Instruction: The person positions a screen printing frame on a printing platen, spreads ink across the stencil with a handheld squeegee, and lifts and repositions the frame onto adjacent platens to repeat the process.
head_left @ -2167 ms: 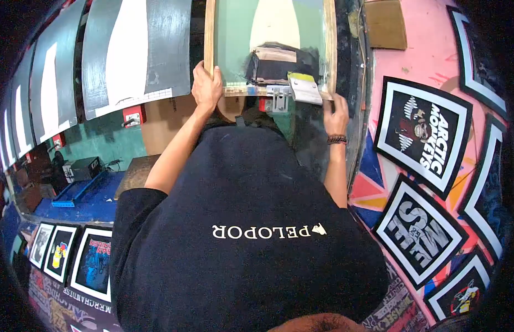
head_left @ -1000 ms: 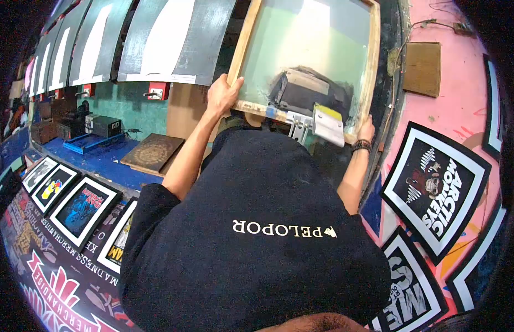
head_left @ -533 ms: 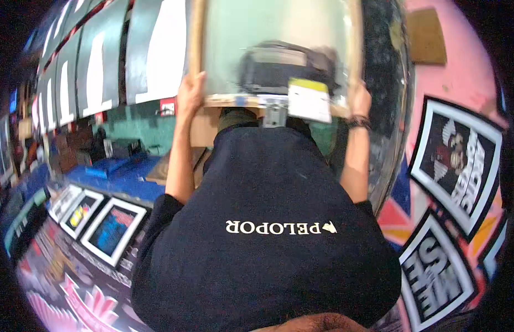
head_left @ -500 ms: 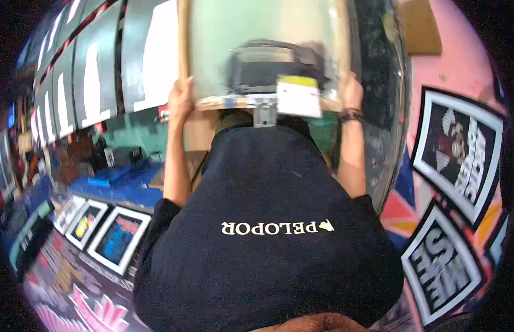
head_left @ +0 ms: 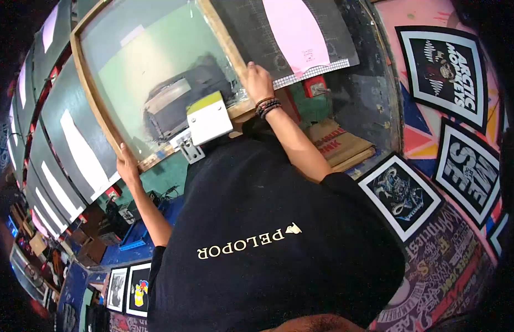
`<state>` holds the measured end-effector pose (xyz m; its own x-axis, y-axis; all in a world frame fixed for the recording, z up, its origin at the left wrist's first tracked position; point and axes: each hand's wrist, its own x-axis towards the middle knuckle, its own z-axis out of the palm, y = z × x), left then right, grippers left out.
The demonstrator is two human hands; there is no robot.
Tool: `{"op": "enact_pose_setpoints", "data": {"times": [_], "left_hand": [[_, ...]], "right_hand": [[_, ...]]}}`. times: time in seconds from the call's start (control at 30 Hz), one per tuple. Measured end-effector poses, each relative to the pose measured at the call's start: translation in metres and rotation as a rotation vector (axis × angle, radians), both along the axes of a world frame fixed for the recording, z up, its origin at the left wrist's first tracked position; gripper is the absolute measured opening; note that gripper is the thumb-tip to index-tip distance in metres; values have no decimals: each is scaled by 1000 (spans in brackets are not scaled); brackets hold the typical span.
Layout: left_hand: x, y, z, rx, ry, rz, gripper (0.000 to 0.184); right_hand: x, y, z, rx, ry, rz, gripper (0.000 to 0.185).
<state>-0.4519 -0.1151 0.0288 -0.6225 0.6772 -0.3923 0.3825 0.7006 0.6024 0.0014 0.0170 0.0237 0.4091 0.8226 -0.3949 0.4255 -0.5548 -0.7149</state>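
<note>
A wooden-framed printing screen [head_left: 221,39] spans the space between my hands, tilted across the upper middle of the view. My left hand [head_left: 127,166] is closed round its left rail near the lower corner. On the right rail, my right hand [head_left: 258,83] grips near the other lower corner, with dark bracelets at the wrist. A dark smeared patch [head_left: 182,97] covers part of the pale mesh. Along the near rail sits a white block [head_left: 211,123] with an olive-green edge, beside a metal bracket [head_left: 189,149].
Dark boards [head_left: 74,160] bearing white cut shapes line the left. To the right, another board [head_left: 240,27] carries a pink panel [head_left: 298,33]. A flattened cardboard stack [head_left: 337,141] lies below it. Framed prints [head_left: 401,196] hang or lean at right.
The screen and both hands have shifted left in view, and the screen now slants. The pink panel and cardboard have come into view at right. Both hands keep their grip.
</note>
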Motion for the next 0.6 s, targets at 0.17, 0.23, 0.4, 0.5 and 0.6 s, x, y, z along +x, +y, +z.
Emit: {"op": "enact_pose_setpoints", "data": {"times": [0.17, 0.23, 0.4, 0.5, 0.6], "left_hand": [[-17, -4, -4, -5, 88, 38, 78], [-22, -6, -13, -21, 100, 37, 79], [-29, -4, -26, 16, 56, 24, 80], [-32, -3, -31, 14, 31, 47, 77], [-44, -5, -45, -98, 76, 42, 77]], "right_hand": [[-33, -12, 6, 26, -5, 26, 52], [-36, -13, 6, -16, -14, 18, 51], [-44, -16, 6, 32, -36, -2, 52], [-47, -20, 8, 72, -14, -19, 51], [-51, -21, 2, 63, 129, -116, 51]]}}
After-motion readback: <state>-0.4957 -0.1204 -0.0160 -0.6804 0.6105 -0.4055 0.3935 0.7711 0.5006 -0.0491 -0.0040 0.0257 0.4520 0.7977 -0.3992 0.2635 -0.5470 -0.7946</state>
